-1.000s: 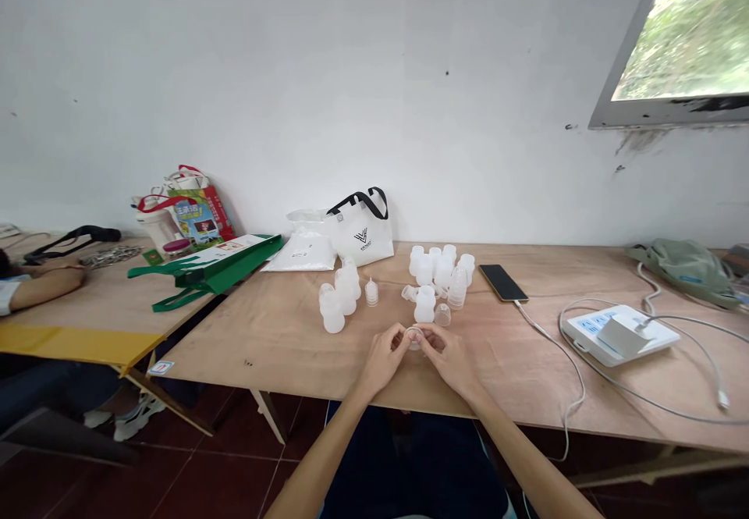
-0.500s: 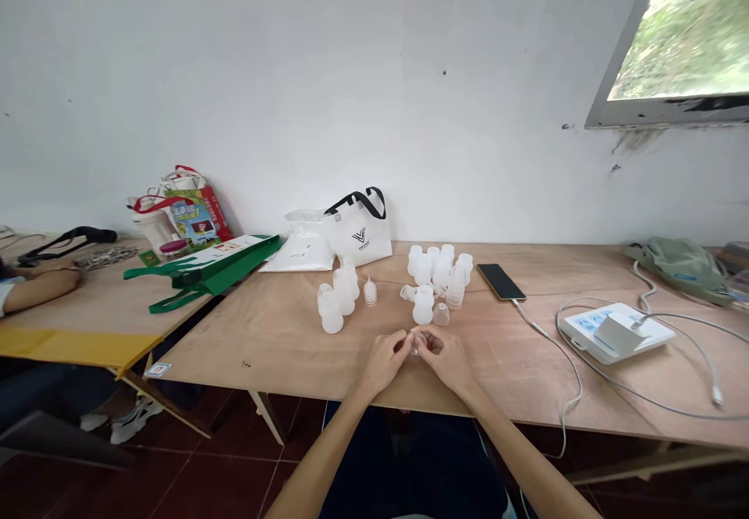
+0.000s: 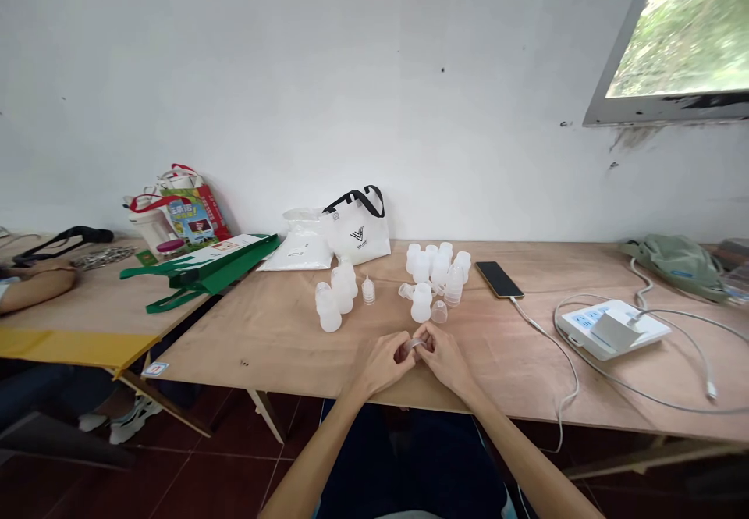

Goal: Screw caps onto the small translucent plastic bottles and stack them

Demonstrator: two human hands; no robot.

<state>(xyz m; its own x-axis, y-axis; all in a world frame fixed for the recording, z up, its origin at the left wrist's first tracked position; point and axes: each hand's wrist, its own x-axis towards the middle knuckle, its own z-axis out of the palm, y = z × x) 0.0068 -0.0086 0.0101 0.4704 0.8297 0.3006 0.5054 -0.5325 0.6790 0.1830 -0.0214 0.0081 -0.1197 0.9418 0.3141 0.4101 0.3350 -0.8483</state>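
Close to the table's front edge, my left hand (image 3: 383, 363) and my right hand (image 3: 443, 357) meet, fingers pinched on a small translucent plastic piece (image 3: 416, 343). Its exact kind is mostly hidden by my fingers. Just beyond my right hand lie a clear dome-shaped cap (image 3: 438, 313) and an upright frosted small bottle (image 3: 420, 305). Behind these stands a group of frosted bottles (image 3: 440, 265), with a clear stacked column (image 3: 453, 285) at its right. Left of centre are several capped bottles (image 3: 329, 312) in a slanting row, beside a clear ribbed piece with a pointed tip (image 3: 368, 291).
A white tote bag (image 3: 360, 234) and a white plastic packet (image 3: 304, 250) lean by the wall. On the left lies a green bag (image 3: 204, 269). To the right are a phone (image 3: 498, 279) on a cable and a white power strip (image 3: 612, 328). Another person's arm (image 3: 40, 285) rests far left.
The small plastic piece has turned between my fingers and shows more of its curved edge. My hands stay together in nearly the same place; the view shifts slightly.
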